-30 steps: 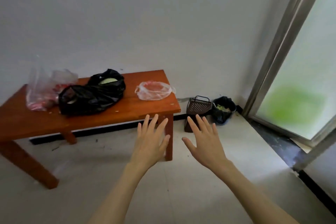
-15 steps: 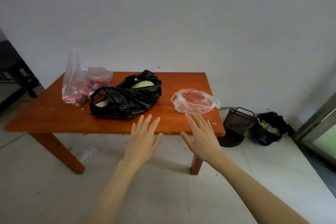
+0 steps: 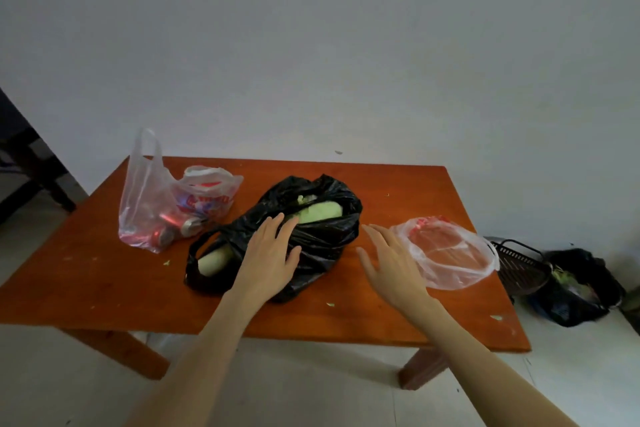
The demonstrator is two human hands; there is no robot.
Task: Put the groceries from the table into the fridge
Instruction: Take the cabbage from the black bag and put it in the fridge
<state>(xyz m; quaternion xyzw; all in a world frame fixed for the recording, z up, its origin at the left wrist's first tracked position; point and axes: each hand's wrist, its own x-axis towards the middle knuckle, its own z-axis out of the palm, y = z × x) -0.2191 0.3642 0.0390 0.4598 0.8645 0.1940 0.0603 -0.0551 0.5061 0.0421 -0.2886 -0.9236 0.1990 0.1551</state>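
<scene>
An orange-brown wooden table (image 3: 408, 191) stands against a white wall. On it lie three bags. A clear bag with red drink cans (image 3: 166, 208) sits at the left. A black bag (image 3: 322, 239) with pale green vegetables poking out lies in the middle. A clear bag with something red inside (image 3: 446, 256) rests at the right. My left hand (image 3: 268, 256) is open, fingers spread, over the near side of the black bag. My right hand (image 3: 391, 263) is open, hovering between the black bag and the right clear bag. The fridge is out of sight.
A dark slotted basket (image 3: 519, 267) and a black bag with green scraps (image 3: 578, 288) sit on the pale floor right of the table. Dark furniture (image 3: 24, 163) shows at the far left edge. Small green scraps dot the tabletop.
The view has come closer to the table and turned left. Both open hands have moved forward from the table's front edge to over the tabletop, the left one onto the black bag.
</scene>
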